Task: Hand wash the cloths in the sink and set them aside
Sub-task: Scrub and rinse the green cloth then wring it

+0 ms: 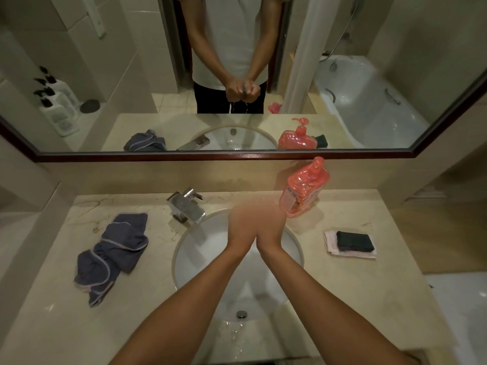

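Bathroom counter [342, 280], round sink [189, 259] at centre. Left hand [243, 222] and right hand [268, 219] pressed together over basin, blurred; mirror [79, 61] shows fingers clamped on small dark cloth, dripping. Tap [187, 205] left of fingers, soap bottle [304, 188] just right. Grey cloth [113, 255] far left near counter edge; folded cloths [351, 243] far right.

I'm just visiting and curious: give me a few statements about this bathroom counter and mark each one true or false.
1. The blue cloth lies on the counter left of the sink. True.
2. The soap bottle is green. False: it is red-pink.
3. Both hands are held together over the sink, left hand beside right hand. True.
4. The black cloth lies inside the sink. False: it is folded on the counter to the right, on a pink cloth.
5. The tap stands behind the sink's left side. True.
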A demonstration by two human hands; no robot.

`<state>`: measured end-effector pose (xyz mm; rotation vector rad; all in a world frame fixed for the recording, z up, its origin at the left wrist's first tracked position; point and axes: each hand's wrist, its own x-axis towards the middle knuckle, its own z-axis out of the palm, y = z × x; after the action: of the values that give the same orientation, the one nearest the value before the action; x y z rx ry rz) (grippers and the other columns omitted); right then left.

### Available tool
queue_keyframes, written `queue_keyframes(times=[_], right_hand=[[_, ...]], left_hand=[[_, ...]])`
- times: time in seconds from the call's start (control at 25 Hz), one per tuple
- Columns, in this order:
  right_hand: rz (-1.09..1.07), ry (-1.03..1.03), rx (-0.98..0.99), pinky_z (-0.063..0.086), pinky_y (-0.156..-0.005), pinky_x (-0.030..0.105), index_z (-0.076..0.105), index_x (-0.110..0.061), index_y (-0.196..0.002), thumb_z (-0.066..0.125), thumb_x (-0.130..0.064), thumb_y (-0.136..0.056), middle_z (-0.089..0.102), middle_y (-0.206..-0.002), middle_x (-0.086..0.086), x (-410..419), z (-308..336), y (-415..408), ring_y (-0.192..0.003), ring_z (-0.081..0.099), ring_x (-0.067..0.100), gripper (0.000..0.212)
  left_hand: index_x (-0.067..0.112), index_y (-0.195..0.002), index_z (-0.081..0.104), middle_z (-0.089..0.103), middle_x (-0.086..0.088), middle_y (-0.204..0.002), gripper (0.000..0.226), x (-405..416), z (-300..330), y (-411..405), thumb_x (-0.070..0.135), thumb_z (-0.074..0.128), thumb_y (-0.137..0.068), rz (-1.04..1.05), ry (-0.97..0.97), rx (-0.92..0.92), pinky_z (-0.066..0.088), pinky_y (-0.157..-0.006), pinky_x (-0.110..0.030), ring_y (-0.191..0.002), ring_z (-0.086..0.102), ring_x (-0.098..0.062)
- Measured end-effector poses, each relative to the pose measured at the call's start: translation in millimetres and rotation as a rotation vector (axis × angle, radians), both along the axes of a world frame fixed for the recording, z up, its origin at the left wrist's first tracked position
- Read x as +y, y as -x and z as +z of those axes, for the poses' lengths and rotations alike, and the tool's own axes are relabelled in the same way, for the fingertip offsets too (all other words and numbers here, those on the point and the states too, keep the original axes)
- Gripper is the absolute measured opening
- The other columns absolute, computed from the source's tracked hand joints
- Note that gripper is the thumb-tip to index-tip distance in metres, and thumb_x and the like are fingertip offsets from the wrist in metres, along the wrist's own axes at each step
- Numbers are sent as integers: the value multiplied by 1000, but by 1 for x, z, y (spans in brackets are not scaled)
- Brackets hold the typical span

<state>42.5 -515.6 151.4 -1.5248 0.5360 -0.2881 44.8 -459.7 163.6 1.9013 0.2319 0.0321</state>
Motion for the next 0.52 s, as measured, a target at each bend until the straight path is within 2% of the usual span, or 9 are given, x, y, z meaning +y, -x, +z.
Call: queue_keyframes(times=[0.12,0.2,0.36,0.52], right_hand=[[-18,-21,-28,43,-54,31,48,-16,-59,49,-16,-102,47,-52,-5,-4,7,-5,-57,50,14,43],[-23,-32,-12,45,-54,30,49,-16,-59,48,-16,-103,48,-51,-8,-4,9,-6,-55,51,11,44],[-38,-97,73,43,-60,36,46,-15,-56,48,-10,-102,46,-51,-4,-5,6,-3,-59,50,20,46],[12,-54,111,44,-62,39,48,-11,-61,48,-14,-101,48,-58,5,-8,10,-1,-62,51,24,41]], left_hand=[[19,-50,45,46,6,-46,57,-4,10,-4,20,43,-106,-7,12,-33,33,-46,-22,-43,46,-5],[19,-51,43,45,4,-47,57,-6,14,-4,20,43,-107,-4,-8,-10,33,-47,-25,-45,44,-7],[15,-53,42,46,-2,-52,55,-7,11,1,21,40,-107,-16,-2,90,35,-57,-29,-53,47,-18],[15,-56,48,53,-2,-56,54,-7,16,5,27,37,-108,-12,13,143,36,-54,-28,-59,54,-22]])
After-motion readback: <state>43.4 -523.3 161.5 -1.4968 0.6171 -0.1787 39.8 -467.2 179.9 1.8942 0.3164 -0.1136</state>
